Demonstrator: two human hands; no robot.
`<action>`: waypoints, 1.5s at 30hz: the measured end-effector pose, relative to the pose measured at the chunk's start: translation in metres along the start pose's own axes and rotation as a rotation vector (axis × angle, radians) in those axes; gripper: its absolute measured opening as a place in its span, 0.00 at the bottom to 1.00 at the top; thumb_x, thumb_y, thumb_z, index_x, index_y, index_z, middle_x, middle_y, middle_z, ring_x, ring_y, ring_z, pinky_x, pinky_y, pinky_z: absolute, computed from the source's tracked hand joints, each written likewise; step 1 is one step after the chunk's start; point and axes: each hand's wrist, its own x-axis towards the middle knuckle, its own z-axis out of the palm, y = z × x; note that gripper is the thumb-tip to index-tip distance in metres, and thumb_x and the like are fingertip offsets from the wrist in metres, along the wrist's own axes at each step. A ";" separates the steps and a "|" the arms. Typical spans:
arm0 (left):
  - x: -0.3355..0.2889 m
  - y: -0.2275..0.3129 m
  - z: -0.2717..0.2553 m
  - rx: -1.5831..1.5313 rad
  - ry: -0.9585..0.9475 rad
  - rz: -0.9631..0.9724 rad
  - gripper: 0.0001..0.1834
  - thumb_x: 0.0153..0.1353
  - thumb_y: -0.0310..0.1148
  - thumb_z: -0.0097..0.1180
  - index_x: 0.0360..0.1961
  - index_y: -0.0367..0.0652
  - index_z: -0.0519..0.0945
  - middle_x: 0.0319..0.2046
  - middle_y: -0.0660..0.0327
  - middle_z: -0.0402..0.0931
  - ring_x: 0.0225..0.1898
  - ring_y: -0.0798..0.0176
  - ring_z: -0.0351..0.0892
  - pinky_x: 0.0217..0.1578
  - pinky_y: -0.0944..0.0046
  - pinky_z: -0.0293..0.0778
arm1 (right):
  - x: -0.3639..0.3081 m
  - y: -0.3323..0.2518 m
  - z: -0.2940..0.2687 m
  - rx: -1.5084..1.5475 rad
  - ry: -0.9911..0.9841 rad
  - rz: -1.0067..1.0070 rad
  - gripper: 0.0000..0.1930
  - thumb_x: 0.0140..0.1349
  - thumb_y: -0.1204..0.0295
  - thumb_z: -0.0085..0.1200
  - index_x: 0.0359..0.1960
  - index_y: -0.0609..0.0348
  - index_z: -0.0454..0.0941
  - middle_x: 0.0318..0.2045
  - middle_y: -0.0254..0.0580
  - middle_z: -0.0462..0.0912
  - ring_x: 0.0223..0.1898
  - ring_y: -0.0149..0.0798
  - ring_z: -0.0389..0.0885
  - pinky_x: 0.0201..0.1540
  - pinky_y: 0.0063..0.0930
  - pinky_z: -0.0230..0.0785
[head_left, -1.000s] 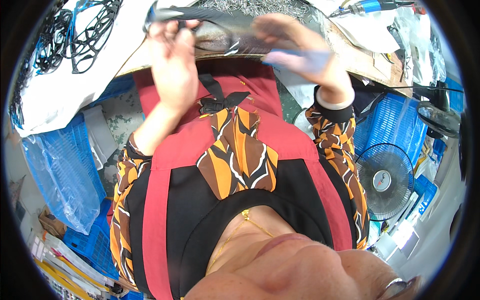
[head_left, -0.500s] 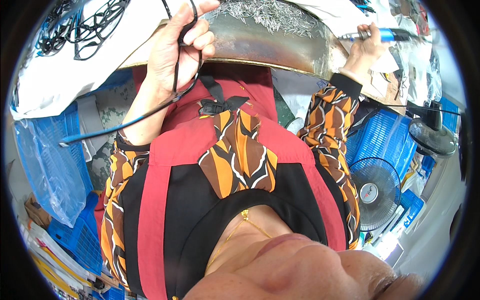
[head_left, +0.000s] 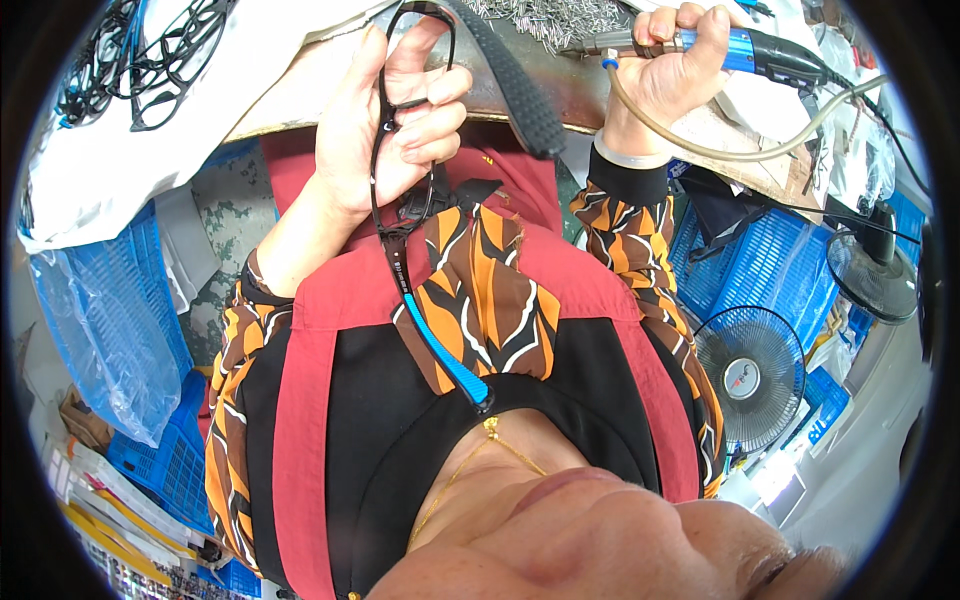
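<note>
at the near edge of the bench the left hand [head_left: 385, 130] clasps a black plastic spectacle frame with a blue-tipped temple [head_left: 415, 250] while the right hand [head_left: 665, 70] grips a blue pen-shaped power screwdriver [head_left: 700, 45], seemingly mid-assembly, needing the tip steadied at the hinge.
</note>
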 end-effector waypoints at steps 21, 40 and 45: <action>0.003 -0.041 -0.024 0.067 0.164 -0.387 0.18 0.80 0.48 0.45 0.50 0.44 0.74 0.30 0.71 0.67 0.20 0.82 0.61 0.17 0.79 0.57 | -0.063 -0.031 0.005 0.068 -0.301 0.098 0.10 0.72 0.68 0.49 0.52 0.40 0.71 0.28 0.33 0.74 0.19 0.28 0.70 0.17 0.22 0.62; 0.001 -0.033 -0.021 0.037 0.197 -0.412 0.18 0.81 0.47 0.42 0.49 0.43 0.72 0.24 0.71 0.65 0.14 0.81 0.57 0.11 0.78 0.57 | -0.039 0.005 0.015 0.087 -0.409 0.200 0.10 0.72 0.64 0.53 0.38 0.54 0.69 0.24 0.34 0.70 0.17 0.28 0.66 0.20 0.22 0.61; 0.004 -0.021 0.004 0.334 0.284 0.219 0.15 0.80 0.43 0.45 0.51 0.42 0.74 0.29 0.63 0.74 0.22 0.70 0.71 0.20 0.72 0.70 | -0.005 -0.001 0.005 0.031 0.031 0.125 0.06 0.74 0.67 0.53 0.38 0.53 0.73 0.24 0.30 0.72 0.21 0.26 0.70 0.22 0.21 0.61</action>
